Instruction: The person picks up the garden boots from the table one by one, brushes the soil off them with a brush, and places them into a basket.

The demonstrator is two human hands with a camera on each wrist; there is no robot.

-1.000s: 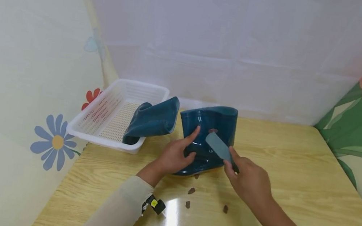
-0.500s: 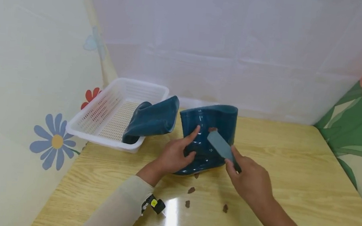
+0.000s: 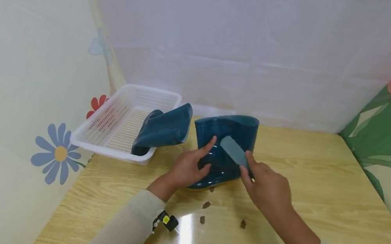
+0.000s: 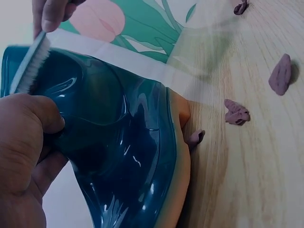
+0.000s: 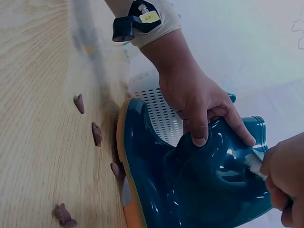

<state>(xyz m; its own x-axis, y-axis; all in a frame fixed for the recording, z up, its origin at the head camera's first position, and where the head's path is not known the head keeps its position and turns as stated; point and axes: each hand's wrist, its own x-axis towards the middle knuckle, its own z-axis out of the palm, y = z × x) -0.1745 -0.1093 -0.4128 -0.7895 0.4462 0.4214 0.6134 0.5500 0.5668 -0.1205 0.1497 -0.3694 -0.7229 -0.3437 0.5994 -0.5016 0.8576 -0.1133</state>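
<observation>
A glossy dark teal rubber boot point(image 3: 217, 165) with an orange sole point(image 5: 134, 216) stands on the table. My left hand point(image 3: 188, 168) grips it around the narrow part above the foot, thumb on one side and fingers on the other. In my right hand point(image 3: 269, 190) is a scrub brush point(image 3: 234, 151) with a grey-blue back, held by its handle. Its white bristles point(image 5: 255, 165) press against the boot's shaft near the top opening. The shaft surface under the bristles is mostly hidden; the left wrist view shows a dark brownish bit at the bristles' lower end.
Left of the boot, a white plastic basket point(image 3: 82, 140) stands against the wall side. A second teal boot point(image 3: 164, 129) leans out over its right edge. Several brown clay-like lumps point(image 3: 206, 205) lie on the wooden table point(image 3: 315, 196) in front of the upright boot.
The brush in my right hand has slid up and left on the shaft, covering the brown patch seen before. My left hand stays in place on the boot.
</observation>
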